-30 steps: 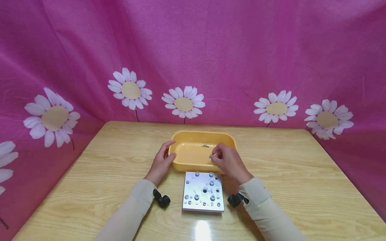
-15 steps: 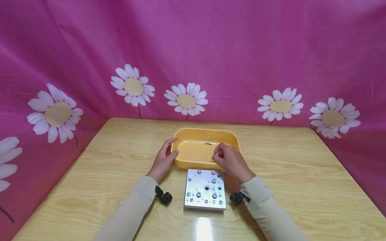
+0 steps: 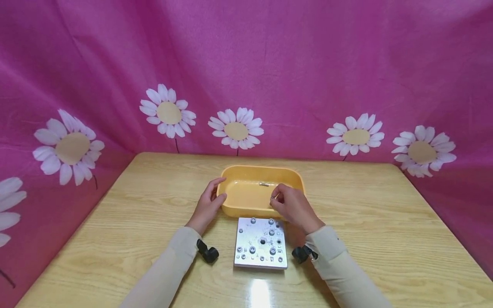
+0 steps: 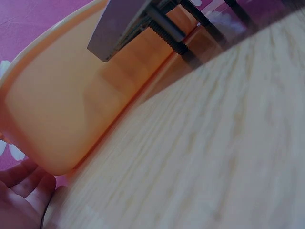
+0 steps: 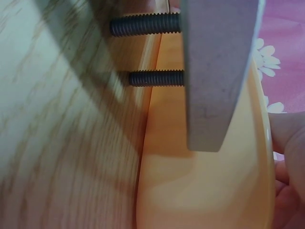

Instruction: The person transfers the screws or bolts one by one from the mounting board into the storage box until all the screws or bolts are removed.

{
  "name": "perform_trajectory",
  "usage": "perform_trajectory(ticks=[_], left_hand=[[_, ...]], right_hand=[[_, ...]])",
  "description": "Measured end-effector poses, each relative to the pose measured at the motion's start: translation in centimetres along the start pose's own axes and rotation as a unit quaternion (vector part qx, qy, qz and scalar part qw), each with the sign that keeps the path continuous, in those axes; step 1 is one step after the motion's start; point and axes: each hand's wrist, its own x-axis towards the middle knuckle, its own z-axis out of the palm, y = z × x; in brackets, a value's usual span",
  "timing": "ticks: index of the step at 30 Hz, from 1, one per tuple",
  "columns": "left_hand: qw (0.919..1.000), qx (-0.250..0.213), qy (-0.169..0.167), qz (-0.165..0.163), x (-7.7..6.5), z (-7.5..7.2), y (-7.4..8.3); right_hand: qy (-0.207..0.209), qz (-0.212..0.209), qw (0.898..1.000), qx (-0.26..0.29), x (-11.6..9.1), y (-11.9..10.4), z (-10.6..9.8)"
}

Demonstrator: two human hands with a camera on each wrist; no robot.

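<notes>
My left hand [image 3: 205, 208] holds the left end of a yellow plastic tray [image 3: 242, 197], its thumb over the rim. In the left wrist view its fingers [image 4: 31, 183] lie against the tray's outer corner. Over the tray's right part, my right hand [image 3: 294, 208] pinches a small silver metal piece [image 3: 271, 199] between thumb and index finger, mostly hidden by them; I cannot tell its kind. A small silver screw [image 3: 264, 184] lies inside the tray near the back wall. In front stands a square metal plate [image 3: 251, 236] with several socket-head screws and holes.
Threaded bolts [image 5: 157, 78] under the plate hold it above the wooden table [image 3: 154, 192]. The plate sits close to the tray's near wall, between both forearms. Black wrist cameras [image 3: 208, 253] hang at each cuff. A pink flowered curtain [image 3: 292, 85] closes off the back and sides.
The head view shifts slightly. The left hand stays on the tray, and the right hand keeps its pinch on the small piece, whose angle between the fingertips changes a little.
</notes>
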Motion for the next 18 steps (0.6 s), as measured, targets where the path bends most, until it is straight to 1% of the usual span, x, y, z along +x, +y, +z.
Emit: perform_trajectory(ticks=[6, 12, 18], left_hand=[[1.0, -0.008, -0.001, 0.005, 0.02, -0.01, -0.1], [1.0, -0.01, 0.001, 0.001, -0.12, 0.08, 0.1], [1.0, -0.008, 0.003, -0.001, -0.13, 0.13, 0.15]], right_hand=[[-0.002, 0.003, 1.0, 0.002, -0.04, -0.04, -0.02], [-0.008, 0.01, 1.0, 0.012, -0.04, -0.03, -0.01], [-0.014, 0.005, 1.0, 0.017, -0.07, 0.04, -0.1]])
